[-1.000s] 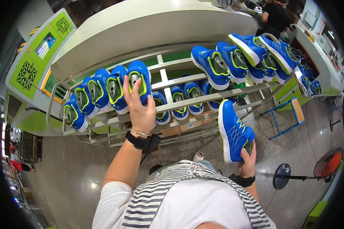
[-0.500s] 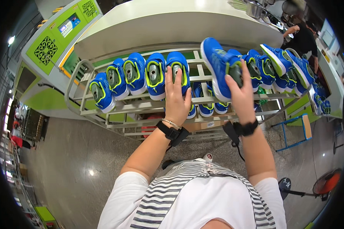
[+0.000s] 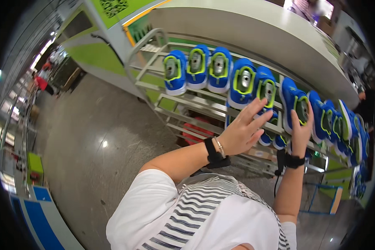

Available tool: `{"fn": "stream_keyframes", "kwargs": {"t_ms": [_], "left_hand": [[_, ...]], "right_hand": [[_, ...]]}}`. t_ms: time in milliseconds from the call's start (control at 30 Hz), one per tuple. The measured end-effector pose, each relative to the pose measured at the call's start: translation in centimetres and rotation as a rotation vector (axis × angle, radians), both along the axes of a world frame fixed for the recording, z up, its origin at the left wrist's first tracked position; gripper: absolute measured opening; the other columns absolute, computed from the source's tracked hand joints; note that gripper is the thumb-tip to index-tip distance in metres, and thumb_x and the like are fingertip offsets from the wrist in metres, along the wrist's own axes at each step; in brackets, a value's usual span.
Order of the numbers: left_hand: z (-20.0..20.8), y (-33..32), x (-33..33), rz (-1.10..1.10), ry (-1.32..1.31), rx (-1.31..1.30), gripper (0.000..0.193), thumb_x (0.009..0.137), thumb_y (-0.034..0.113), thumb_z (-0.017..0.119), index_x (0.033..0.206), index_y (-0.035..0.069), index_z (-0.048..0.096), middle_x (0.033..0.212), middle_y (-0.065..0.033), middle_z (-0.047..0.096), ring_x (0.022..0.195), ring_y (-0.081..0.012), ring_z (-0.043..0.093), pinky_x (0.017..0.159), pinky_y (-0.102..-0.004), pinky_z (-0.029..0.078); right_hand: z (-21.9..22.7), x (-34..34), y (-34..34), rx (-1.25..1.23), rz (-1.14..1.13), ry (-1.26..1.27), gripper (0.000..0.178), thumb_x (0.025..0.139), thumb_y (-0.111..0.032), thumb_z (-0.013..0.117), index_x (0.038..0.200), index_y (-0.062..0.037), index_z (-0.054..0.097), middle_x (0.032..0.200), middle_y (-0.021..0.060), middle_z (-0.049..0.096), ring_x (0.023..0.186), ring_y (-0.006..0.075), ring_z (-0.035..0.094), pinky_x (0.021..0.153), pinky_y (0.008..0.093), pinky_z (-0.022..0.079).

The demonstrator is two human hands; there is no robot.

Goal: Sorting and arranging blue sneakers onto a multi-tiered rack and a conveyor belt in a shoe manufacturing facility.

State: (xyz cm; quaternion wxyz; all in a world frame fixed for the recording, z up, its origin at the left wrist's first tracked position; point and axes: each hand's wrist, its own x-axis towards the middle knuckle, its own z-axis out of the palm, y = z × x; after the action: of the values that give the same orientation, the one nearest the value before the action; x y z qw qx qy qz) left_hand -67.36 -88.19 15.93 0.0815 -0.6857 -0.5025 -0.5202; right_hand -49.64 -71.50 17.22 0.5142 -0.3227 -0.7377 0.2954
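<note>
Head cam view has both bare hands over a metal rack (image 3: 149,86) with blue sneakers lined up along its top tier, toes pointing away from the person. Right hand (image 3: 302,127) has got hold of the heel end of one blue shoe (image 3: 289,93), thumb on one side and fingers on the other, so that's a proper grasp. That shoe is up on the top tier, right of the middle, with lime trim around the opening and a grey insert inside. Left hand (image 3: 242,130) is loose, fingers spread and not wrapped around anything, right at the heel of the neighbouring shoe (image 3: 264,76); honestly can't tell if the fingertips touch it or just sit in front of it. Left of that are four more sneakers (image 3: 219,68), and past the right hand there's a tighter bunch (image 3: 316,118), some leaning over others. More shoes (image 3: 268,135) peek out on a lower tier, partly hidden. Both wrists wear black bands (image 3: 294,161). Behind the rack is a pale curved counter (image 3: 275,33), with a green and white machine (image 3: 96,56) off to the left.
</note>
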Motion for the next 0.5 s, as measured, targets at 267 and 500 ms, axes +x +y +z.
{"fn": "stream_keyframes", "kwargs": {"t_ms": [267,500], "left_hand": [[2.5,-8.3,-15.7,0.863,-0.317,0.084,0.104,0.082,0.031,0.081,0.154,-0.003,0.014,0.156,-0.0279,0.021,0.146,-0.0380,0.021,0.119,-0.0468,0.018],[1.0,-8.2,-21.0,0.604,-0.699,0.019,0.077,0.085,0.010,0.072,0.150,-0.005,0.033,0.143,-0.0202,0.049,0.128,-0.0241,0.050,0.108,-0.0343,0.039]], "right_hand": [[0.2,-2.4,-1.6,-0.166,-0.065,0.120,0.064,0.090,-0.021,0.073,0.144,-0.0009,0.045,0.141,0.0141,0.051,0.125,0.0223,0.050,0.109,0.0340,0.035],[-0.5,-8.3,-4.4,-0.107,-0.115,0.182,0.068,0.089,-0.011,0.073,0.148,-0.0014,0.041,0.142,0.0187,0.051,0.125,0.0222,0.052,0.106,0.0330,0.040]]}}
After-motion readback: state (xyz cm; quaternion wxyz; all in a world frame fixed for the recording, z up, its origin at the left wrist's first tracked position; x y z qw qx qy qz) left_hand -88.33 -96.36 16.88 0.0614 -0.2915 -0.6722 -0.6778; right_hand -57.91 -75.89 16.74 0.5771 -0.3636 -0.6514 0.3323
